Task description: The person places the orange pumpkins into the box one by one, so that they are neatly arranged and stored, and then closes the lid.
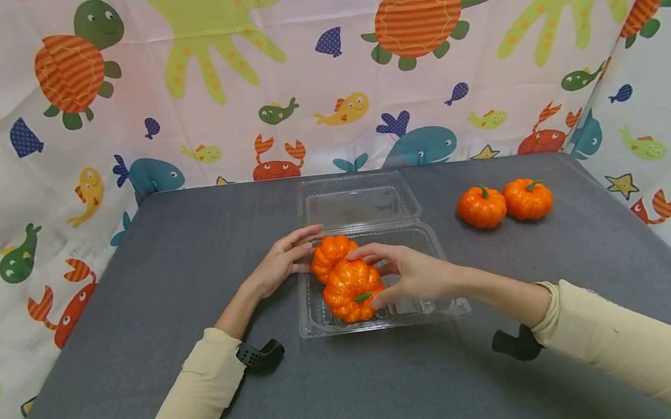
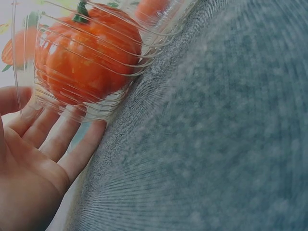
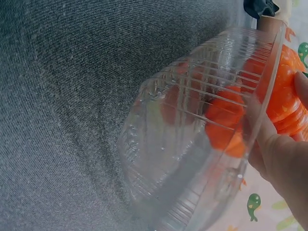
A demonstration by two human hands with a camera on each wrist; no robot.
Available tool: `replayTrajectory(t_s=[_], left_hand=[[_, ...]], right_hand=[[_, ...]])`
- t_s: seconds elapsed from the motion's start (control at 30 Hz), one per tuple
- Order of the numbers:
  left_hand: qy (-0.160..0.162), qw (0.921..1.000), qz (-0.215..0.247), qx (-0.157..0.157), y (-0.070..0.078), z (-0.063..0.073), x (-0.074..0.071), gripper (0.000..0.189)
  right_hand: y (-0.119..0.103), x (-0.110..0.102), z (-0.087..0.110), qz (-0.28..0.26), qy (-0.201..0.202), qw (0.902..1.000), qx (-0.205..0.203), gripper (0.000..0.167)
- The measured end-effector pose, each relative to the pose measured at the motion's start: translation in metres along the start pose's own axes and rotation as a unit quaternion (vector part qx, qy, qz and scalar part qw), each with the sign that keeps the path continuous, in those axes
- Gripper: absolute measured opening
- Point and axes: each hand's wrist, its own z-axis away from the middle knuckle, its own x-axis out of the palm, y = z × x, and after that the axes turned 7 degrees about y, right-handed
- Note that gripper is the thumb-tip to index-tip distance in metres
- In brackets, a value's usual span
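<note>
A clear plastic clamshell container (image 1: 312, 321) lies with its lid (image 1: 359, 201) folded back on the far side. Two small orange toy pumpkins are at the left part of its base. My right hand (image 1: 416, 274) grips the nearer pumpkin (image 1: 349, 295), whose green stem faces toward me, with thumb and fingers spread around it. Behind it, the other pumpkin (image 1: 329, 253) is partly covered. Beside the container's left wall is my left hand (image 1: 280, 261), its fingers extended. In the left wrist view, the fingertips (image 2: 98, 126) lie along the ribbed outer wall, below a pumpkin (image 2: 91, 55).
Two more orange pumpkins (image 1: 482, 207) (image 1: 528, 199) sit side by side at the right rear of the grey table (image 1: 205, 227). A patterned sea-animal curtain (image 1: 329, 70) stands behind the table and along its sides. Black straps (image 1: 260, 356) circle both wrists.
</note>
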Motion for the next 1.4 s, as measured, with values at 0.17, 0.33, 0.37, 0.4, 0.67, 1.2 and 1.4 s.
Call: replayTrajectory(t_s=[0.17,0.33,0.37,0.4,0.67,1.2,1.4], left_hand=[[-0.004,1.0000,0.004,0.000,0.001,0.000,0.001,0.047],[-0.004,1.0000,0.005,0.001,0.000,0.000,0.001,0.046],[-0.003,1.0000,0.006,0.002,0.000,0.000,0.000,0.046],[-0.003,1.0000,0.006,0.002,0.000,0.000,0.000,0.046],[-0.004,1.0000,0.008,0.003,-0.002,0.000,-0.001,0.046],[-0.006,1.0000,-0.003,0.000,-0.001,-0.002,0.000,0.048],[-0.007,1.0000,-0.001,0.002,-0.002,-0.001,0.000,0.048]], right_hand=[[0.000,0.002,-0.001,0.030,0.009,0.9995,-0.007,0.068],[0.000,0.004,-0.003,0.052,0.006,0.9984,-0.019,0.067],[0.000,0.004,-0.004,0.056,0.006,0.9982,-0.020,0.067],[0.000,0.004,-0.005,0.058,0.006,0.9981,-0.018,0.068],[0.002,0.007,-0.006,0.077,0.005,0.9968,-0.018,0.066],[0.011,0.014,-0.008,0.089,0.013,0.9959,-0.002,0.066],[0.015,0.019,-0.009,0.085,0.023,0.9958,-0.022,0.066]])
